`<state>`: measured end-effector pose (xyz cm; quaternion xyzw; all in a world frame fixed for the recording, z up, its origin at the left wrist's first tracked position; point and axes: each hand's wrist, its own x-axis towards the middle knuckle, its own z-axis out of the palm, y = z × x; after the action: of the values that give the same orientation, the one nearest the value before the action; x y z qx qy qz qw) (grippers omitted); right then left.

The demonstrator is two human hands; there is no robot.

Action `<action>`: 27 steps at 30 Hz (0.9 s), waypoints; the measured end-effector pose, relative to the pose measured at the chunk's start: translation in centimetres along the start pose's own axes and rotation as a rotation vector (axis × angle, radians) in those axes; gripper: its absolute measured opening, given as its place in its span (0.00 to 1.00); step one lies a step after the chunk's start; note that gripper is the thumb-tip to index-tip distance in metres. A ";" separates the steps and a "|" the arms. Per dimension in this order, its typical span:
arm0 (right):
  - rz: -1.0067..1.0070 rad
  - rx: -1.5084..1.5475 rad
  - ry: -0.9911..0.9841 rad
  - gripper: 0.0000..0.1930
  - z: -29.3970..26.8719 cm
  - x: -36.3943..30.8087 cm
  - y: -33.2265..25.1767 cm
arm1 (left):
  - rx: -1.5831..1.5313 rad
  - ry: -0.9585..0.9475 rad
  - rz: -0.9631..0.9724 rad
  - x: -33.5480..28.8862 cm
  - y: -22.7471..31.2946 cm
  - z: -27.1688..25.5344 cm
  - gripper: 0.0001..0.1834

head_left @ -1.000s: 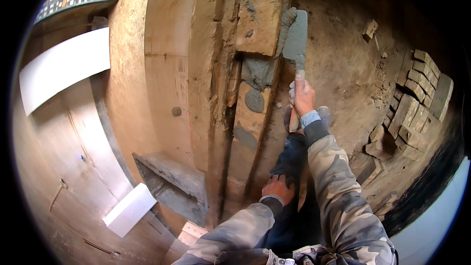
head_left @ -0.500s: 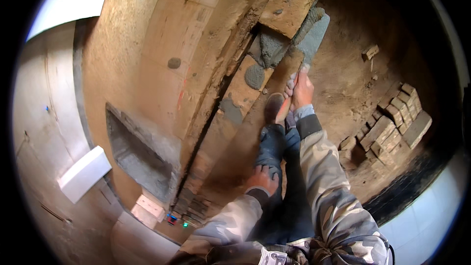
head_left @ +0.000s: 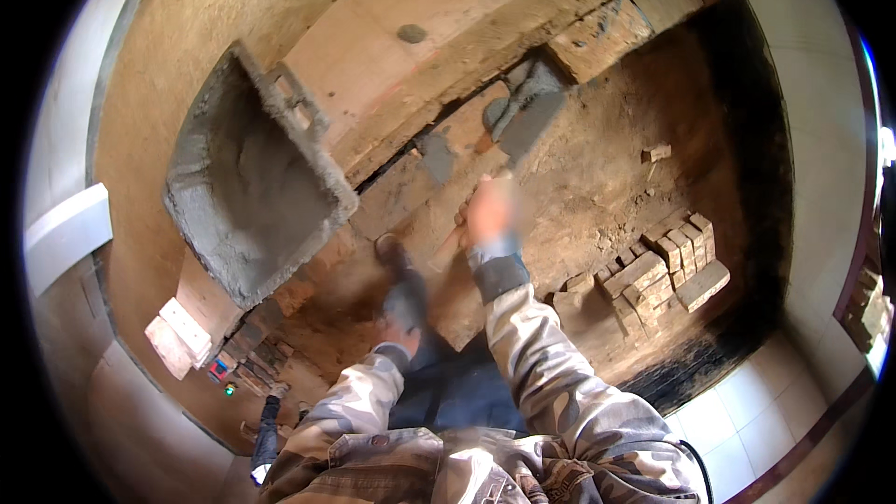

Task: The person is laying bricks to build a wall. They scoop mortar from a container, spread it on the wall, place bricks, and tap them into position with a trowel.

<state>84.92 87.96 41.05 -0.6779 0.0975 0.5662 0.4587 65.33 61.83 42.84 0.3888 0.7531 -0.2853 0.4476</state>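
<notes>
My right hand [head_left: 490,213], slightly smeared by motion, grips the handle of a trowel [head_left: 534,126]. The grey blade lies at the edge of a low brick course, by a gap below the end of a laid brick [head_left: 597,37]. Wet mortar [head_left: 537,82] fills part of that gap, and a round dab of mortar sits on the brick beside it. Lower down, my left hand [head_left: 401,331] rests on my left knee with nothing visible in it; its fingers are blurred but look laid flat.
A large mortar trough [head_left: 191,201] with grey mortar inside stands on the ledge at left. Stacked bricks [head_left: 658,266] lie on the dirt floor at right, and a loose brick piece [head_left: 656,153] lies farther off. Another person's dark sleeve [head_left: 268,434] shows at lower left.
My view has turned and shifted, bringing the trough nearer the middle. The trowel has come back from beside the laid brick toward the mortar gap. My left hand stays on my knee.
</notes>
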 end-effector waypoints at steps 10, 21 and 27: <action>-0.663 -0.427 -0.456 0.06 -5.0 -10.2 -2.8 | -0.170 -0.148 0.017 0.6 -14.0 -3.4 0.48; -1.495 -2.033 -0.746 0.16 25.3 -18.5 -1.7 | -0.768 0.078 0.005 -1.7 -21.3 1.9 0.30; -1.327 -2.492 -0.819 0.17 22.4 -16.9 1.3 | -1.120 0.204 -0.043 -1.9 -19.1 4.7 0.27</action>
<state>63.15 97.12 56.22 -0.3422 -0.8992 0.1210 -0.2442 51.95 47.34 44.10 0.1022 0.8367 0.1875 0.5044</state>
